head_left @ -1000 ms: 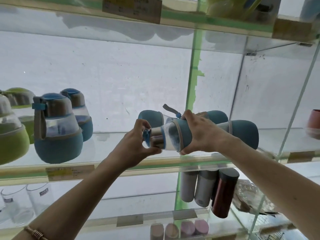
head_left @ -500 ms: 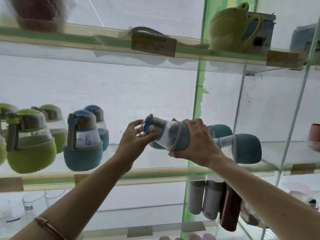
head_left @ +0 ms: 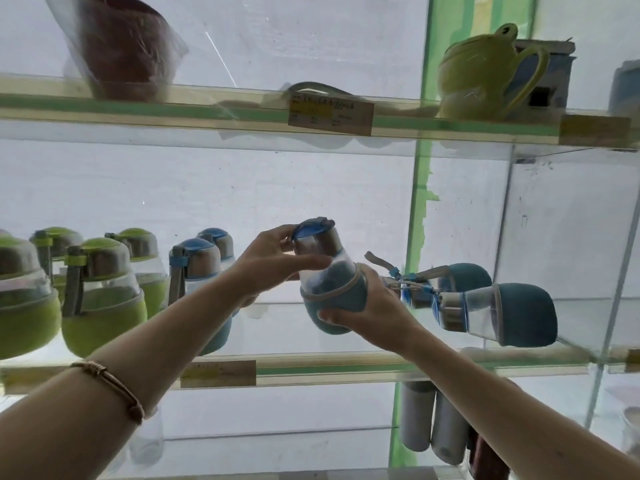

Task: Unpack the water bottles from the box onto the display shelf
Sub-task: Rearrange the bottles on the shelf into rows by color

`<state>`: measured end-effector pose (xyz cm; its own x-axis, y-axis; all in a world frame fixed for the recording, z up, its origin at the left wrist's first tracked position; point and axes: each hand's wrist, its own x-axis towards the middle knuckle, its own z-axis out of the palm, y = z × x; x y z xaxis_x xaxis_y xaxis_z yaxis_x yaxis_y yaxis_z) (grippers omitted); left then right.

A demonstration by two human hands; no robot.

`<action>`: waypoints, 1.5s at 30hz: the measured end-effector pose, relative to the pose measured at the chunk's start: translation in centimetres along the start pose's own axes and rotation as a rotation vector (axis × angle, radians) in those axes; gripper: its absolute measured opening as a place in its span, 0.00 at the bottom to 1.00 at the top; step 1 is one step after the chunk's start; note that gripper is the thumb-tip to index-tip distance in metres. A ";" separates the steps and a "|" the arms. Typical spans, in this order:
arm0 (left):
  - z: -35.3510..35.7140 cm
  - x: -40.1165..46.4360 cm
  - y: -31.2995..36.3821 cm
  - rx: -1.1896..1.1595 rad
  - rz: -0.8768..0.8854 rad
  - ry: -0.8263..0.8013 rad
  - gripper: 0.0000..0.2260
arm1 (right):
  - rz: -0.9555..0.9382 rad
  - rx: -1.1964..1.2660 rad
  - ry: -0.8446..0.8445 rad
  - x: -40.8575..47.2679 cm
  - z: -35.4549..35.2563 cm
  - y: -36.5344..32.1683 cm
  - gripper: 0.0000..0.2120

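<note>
Hands meet on one blue water bottle (head_left: 329, 289) above the glass display shelf (head_left: 346, 370): your left hand (head_left: 273, 258) grips its neck, your right hand (head_left: 367, 310) cups its sleeved base, tilting it nearly upright.

The held bottle (head_left: 329, 289) looks like clear glossy plastic up top, with a brushed-metal collar, a shiny blue plastic lid and a matt teal fabric-like sleeve around the base. The green bottles (head_left: 100, 299) have the same build — sleeves soft and dull. The shelf (head_left: 346, 370) is smooth glass, and its price tag (head_left: 218, 374) looks like matt paper. The bracelet (head_left: 110, 386) has a metallic sheen.
</note>
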<state>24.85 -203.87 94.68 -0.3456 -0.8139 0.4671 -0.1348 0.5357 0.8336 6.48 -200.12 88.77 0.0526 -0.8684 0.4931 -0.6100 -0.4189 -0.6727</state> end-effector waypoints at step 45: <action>1.5 -0.8 -1.7 -0.065 0.026 0.002 0.16 | 0.210 -0.076 -0.279 0.4 -0.6 0.5 0.35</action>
<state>23.95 -203.84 92.43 -0.3461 -0.8001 0.4899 -0.0652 0.5414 0.8382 5.73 -200.51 88.90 0.1272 -0.9769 0.1719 -0.6872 -0.2117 -0.6949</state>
